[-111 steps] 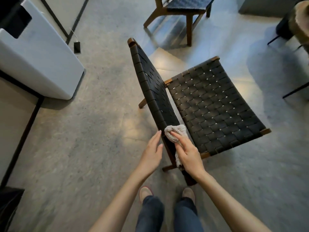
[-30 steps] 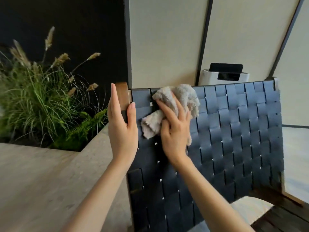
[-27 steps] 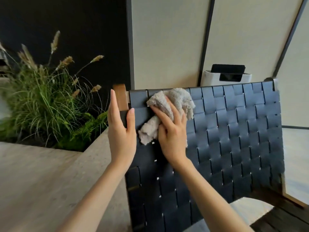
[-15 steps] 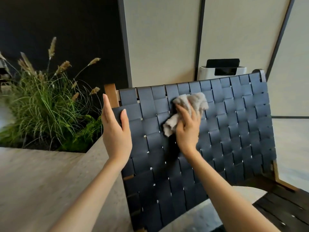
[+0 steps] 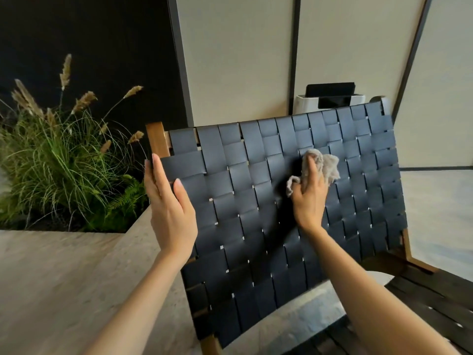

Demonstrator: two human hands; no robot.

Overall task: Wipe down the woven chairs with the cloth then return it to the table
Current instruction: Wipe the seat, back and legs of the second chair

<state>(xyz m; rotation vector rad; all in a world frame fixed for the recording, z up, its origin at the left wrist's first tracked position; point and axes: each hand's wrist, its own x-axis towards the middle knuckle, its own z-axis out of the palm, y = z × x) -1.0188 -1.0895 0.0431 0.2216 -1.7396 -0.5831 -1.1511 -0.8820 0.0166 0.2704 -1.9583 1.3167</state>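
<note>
A black woven chair back (image 5: 250, 206) in a brown wooden frame fills the middle of the view. My right hand (image 5: 311, 198) presses a crumpled grey cloth (image 5: 323, 166) against the upper middle of the weave. My left hand (image 5: 169, 208) grips the chair back's left edge just below the wooden post, fingers wrapped behind it and thumb on the front. Part of the woven seat (image 5: 435, 311) shows at the lower right.
A stone planter (image 5: 64, 278) with tall grasses (image 5: 58, 160) stands at the left. A white appliance with a black top (image 5: 330, 99) sits behind the chair against pale wall panels. A dark wall is at the upper left.
My right hand has slid the cloth to the right and slightly down across the chair back, from the top left corner toward the middle. My left hand stays at the left edge.
</note>
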